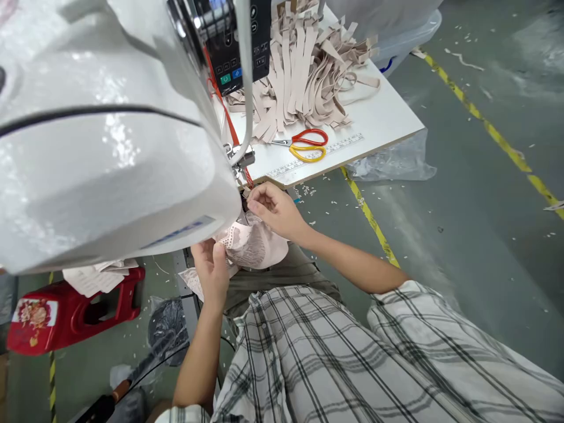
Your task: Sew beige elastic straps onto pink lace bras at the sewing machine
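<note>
A pale pink lace bra (258,244) hangs over my lap, its upper part running up to the needle area of a white sewing machine (145,170). My left hand (212,270) grips the lace edge on the near left, thumb on top and fingers mostly hidden. At the presser foot (240,170), my right hand (277,211) has thumb and forefinger pinched at the top of the bra, where a small beige end shows. The exact spot under the needle is partly hidden by my fingers and the machine head.
On the white table (388,117) lie a pile of beige fabric strips (304,76), scissors (308,145) with red and yellow handles, and a printed ruler (335,145). A control panel (240,53) stands beside the machine. A red plastic container (48,329) is at lower left.
</note>
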Tool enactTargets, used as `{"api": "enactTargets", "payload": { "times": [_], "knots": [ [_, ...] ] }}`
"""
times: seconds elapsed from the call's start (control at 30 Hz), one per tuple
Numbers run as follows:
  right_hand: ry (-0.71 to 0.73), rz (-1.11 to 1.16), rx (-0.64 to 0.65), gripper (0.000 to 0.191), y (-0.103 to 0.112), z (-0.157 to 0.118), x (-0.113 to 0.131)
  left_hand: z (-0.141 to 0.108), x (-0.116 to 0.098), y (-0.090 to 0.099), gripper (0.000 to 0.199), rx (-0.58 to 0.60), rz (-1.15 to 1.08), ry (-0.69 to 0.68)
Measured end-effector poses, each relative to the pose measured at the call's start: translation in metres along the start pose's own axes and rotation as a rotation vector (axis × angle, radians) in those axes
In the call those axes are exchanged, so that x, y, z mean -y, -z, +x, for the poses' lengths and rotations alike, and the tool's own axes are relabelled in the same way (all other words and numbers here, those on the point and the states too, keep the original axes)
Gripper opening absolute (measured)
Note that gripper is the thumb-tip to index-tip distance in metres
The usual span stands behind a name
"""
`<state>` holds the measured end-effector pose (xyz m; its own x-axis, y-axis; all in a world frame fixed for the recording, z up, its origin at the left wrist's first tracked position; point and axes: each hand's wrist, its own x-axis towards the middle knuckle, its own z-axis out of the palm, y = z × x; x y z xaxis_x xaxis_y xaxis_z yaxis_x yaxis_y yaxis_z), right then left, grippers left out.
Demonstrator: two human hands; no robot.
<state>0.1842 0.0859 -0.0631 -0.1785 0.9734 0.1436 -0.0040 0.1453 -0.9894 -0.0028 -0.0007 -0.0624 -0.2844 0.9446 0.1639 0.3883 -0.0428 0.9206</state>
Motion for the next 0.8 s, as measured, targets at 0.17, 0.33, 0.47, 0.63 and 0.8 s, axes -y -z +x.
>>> {"api": "enactTargets", "payload": {
  "times": [0.17,0.33,0.47,0.63,0.8],
  "knots": [
    [0.08,-0.099,0.082,0.037,0.002,-0.019,-0.004,0.007,0.004,-0.001,0.038,0.029,-0.144,0.202],
    [0.136,-0.189,0.089,0.04,0.0,-0.022,-0.002,0.004,-0.001,0.002,0.027,-0.111,-0.093,0.156],
    [0.131,-0.168,0.089,0.04,-0.001,-0.022,0.001,0.002,-0.007,0.004,0.024,-0.127,-0.004,0.117],
    [0.123,-0.137,0.091,0.045,-0.001,-0.021,0.003,0.001,-0.012,0.003,0.022,-0.199,0.043,0.037],
    [0.107,-0.1,0.085,0.043,-0.003,-0.017,0.01,-0.001,-0.013,0.003,0.024,-0.193,-0.018,0.011]
  ]
}}
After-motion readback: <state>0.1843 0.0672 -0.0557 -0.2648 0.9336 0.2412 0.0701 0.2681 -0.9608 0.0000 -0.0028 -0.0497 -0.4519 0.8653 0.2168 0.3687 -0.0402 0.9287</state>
